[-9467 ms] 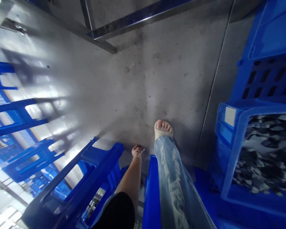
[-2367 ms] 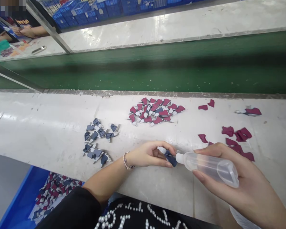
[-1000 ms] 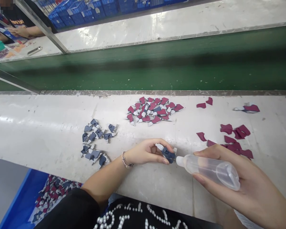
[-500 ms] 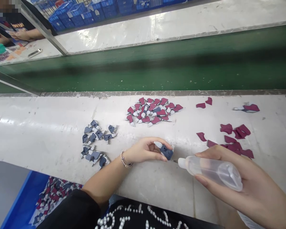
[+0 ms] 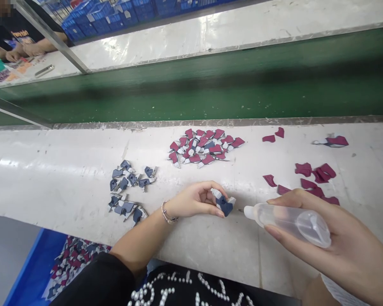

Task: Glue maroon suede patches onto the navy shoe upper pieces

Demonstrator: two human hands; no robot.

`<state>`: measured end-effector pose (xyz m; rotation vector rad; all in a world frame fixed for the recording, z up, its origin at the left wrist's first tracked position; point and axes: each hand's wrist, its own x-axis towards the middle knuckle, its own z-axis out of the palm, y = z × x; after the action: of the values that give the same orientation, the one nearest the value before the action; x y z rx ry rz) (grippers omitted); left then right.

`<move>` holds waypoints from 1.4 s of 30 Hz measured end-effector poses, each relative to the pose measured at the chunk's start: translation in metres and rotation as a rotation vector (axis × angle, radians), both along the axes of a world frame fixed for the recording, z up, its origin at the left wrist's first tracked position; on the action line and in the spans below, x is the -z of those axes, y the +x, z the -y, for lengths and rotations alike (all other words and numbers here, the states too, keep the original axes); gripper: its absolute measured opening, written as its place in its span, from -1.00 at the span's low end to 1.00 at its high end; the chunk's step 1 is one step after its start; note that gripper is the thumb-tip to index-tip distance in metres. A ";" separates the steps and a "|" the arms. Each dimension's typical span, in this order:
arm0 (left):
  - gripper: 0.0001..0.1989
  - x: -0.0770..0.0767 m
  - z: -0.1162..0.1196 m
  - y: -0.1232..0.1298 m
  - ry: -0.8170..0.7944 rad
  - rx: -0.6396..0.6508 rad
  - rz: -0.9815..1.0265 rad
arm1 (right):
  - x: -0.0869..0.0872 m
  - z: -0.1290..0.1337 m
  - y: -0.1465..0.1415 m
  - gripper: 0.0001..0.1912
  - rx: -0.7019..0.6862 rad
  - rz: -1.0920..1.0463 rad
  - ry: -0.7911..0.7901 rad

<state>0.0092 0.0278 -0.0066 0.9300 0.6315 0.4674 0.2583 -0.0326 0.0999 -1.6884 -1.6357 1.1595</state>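
My left hand pinches a small navy-and-white shoe-like piece between thumb and fingertips, just above the white work table. My right hand grips a clear plastic squeeze bottle lying on its side, with its white nozzle pointing at the piece, a short gap apart. Left of my left hand lies a loose group of navy pieces with white tips. Beyond it sits a pile of maroon and navy pieces. Loose maroon cut pieces lie near my right hand.
A green conveyor belt runs along the far edge of the white table. Below the near edge, a blue crate holds mixed pieces. Another person's hands work at the far top left, with stacked blue crates behind.
The squeeze bottle has moved right and slightly up, so its nozzle has drawn back from the navy piece. My left hand has turned the piece a little.
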 end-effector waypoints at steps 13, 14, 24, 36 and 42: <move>-0.64 -0.003 0.001 0.002 -0.137 0.068 0.067 | 0.015 -0.003 0.013 -0.77 -0.170 0.038 0.145; -0.64 -0.002 0.002 0.003 -0.141 0.069 0.064 | 0.015 -0.003 0.013 -0.77 -0.181 0.035 0.152; -0.60 -0.001 0.008 0.006 -0.146 0.122 0.043 | 0.010 -0.005 0.010 -0.73 -0.165 0.018 0.126; -0.51 0.000 0.004 0.001 -0.058 0.081 0.011 | 0.003 0.004 0.002 -0.69 -0.033 -0.021 0.080; -0.48 0.000 0.004 0.001 -0.025 0.067 -0.011 | -0.002 0.007 -0.007 -0.74 -0.069 -0.093 0.043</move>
<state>0.0098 0.0243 -0.0064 0.9275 0.6133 0.3938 0.2513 -0.0392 0.1021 -1.5394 -1.6608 1.2086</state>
